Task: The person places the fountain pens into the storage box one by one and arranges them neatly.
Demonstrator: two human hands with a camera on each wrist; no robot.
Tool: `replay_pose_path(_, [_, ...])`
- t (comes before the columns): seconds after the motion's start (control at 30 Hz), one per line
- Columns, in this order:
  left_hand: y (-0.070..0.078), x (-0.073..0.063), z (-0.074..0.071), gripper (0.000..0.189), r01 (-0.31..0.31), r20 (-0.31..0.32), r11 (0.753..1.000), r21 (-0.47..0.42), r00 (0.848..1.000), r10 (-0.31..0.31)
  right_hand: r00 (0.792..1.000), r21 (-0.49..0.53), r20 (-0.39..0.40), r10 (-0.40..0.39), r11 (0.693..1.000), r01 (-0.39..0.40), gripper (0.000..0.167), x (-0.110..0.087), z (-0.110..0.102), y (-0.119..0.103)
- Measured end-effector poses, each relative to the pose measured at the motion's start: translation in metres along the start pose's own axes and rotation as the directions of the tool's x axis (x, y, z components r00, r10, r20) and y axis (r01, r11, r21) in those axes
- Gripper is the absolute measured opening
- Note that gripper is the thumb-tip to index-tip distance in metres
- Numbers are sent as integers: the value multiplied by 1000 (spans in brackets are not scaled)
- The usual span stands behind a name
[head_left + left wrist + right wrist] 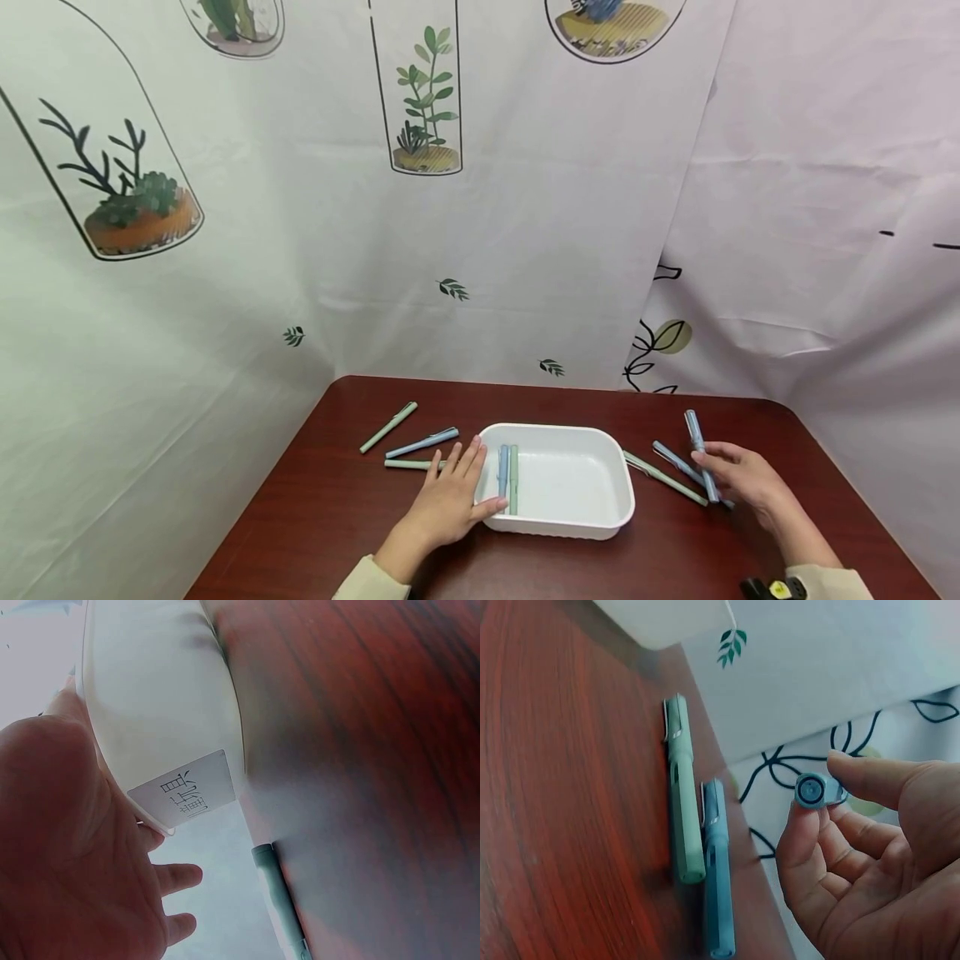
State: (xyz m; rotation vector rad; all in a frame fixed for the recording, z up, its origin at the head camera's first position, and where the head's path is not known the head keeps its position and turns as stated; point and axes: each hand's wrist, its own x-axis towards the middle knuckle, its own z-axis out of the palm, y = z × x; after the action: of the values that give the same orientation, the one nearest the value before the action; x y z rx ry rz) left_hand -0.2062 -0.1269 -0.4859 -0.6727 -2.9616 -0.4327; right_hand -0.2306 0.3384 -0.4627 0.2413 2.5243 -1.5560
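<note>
Beside the white plastic box (pixel 573 487), my left hand (pixel 442 507) rests on its left edge, fingers spread and straight, thumb over the near left corner. In the left wrist view, the palm lies along the outer wall near a label (pixel 187 787). Inside the box, a blue pen (pixel 503 467) and a green pen (pixel 513 479) lie side by side at the left. My right hand (pixel 750 482) pinches another blue pen (pixel 810 790) between thumb and fingers, lifted above the table. Below it lie a green pen (pixel 682 802) and a blue pen (pixel 718 877).
Left of the box on the dark red table (pixel 322 492) lie a green pen (pixel 388 427), a blue pen (pixel 422 442) and another green pen (pixel 408 464), partly hidden by my left hand. A printed white cloth (pixel 495 225) hangs behind the table.
</note>
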Motion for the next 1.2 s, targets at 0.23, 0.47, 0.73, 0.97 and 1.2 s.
replay_pose_path(0.23, [0,0,0,92,4,4,1000,2,1000,-4,1000,51,1,-21,998,21,70,-9,11,-7])
replay_pose_path(0.47, [0,0,0,92,5,4,1000,-4,1000,-5,998,121,13,-57,991,55,67,-15,21,-11])
replay_pose_path(0.73, [1,-1,2,92,6,0,1000,0,1000,-6,997,120,-1,-81,989,80,63,-21,34,-19])
replay_pose_path(0.97, [0,-1,3,91,1,-20,1000,-8,1000,-1,994,127,8,-113,986,111,59,-26,48,-27])
replay_pose_path(1.2, [3,-2,0,91,11,2,1000,-7,1000,-11,993,106,12,-116,988,114,57,-28,61,-32])
